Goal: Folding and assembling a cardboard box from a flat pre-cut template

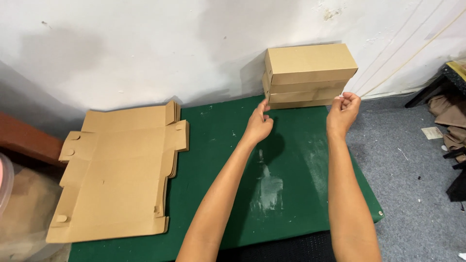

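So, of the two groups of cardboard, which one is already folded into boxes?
The stack of folded boxes against the wall, by both hands. The left hand touches its lower corner. The other pile, the flat cardboard sheets on the green mat, lies unfolded.

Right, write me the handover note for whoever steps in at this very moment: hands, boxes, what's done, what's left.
Left hand: fingertips at the lower left corner of the stack of folded boxes; nothing gripped that I can see.
Right hand: loosely curled at the stack's lower right corner; whether it touches is unclear.
Things: three closed brown cardboard boxes stacked against the white wall, at the far edge of the green mat. A pile of flat box blanks lies on the mat's left side.
Done: three boxes folded and stacked.
Left: the flat blanks, still unfolded.
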